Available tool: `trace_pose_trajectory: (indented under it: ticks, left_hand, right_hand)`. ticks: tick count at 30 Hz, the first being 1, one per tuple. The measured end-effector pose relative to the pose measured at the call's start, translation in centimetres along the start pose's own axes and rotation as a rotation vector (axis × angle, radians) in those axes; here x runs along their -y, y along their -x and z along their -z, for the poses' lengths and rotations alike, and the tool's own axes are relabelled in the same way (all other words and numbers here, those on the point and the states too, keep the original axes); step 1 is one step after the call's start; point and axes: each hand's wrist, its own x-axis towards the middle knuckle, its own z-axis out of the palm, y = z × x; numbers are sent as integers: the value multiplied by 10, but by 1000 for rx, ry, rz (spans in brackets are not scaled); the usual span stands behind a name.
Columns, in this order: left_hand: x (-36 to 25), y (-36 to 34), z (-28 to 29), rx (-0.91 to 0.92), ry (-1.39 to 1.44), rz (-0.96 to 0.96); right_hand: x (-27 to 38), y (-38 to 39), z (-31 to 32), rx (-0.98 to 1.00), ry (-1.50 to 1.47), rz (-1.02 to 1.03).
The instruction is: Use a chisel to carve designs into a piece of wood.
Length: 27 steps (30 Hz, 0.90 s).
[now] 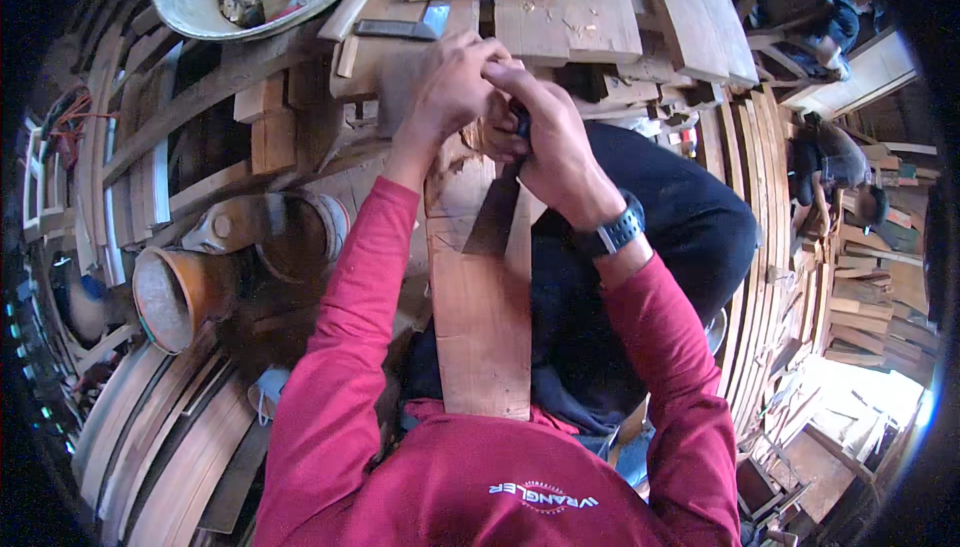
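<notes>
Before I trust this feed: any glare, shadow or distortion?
Head view: glare whites out a patch at lower right; a dark patch, probably shadow, lies on the plank below the right hand; boards at lower left look bowed, likely lens distortion; the corners are black.

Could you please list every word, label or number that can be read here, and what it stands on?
Red shirt: one large white printed word, upside down in this view; I won't copy it out. The print around it is too small to read.
Watch: no text I can make out.
</notes>
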Motion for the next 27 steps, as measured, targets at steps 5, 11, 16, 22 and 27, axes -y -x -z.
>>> trace_pose_trajectory:
  ticks: [5, 11, 16, 22, 27]
  left_hand:
    - [0, -12, 9, 118, 14, 34]
    - [-9, -18, 3, 159, -139, 77]
    - [-3, -12, 5, 132, -63, 119]
    - [-16, -11, 0, 65, -144, 129]
    - [-10, -18, -1, 136, -191, 137]
  right_hand:
    - [-7, 0, -11, 114, 143, 65]
    - [-4, 11, -9, 51, 162, 4]
    - [-24, 2, 2, -61, 113, 22]
    - [-57, 10, -1, 84, 325, -104]
    - [-39, -21, 0, 4, 241, 31]
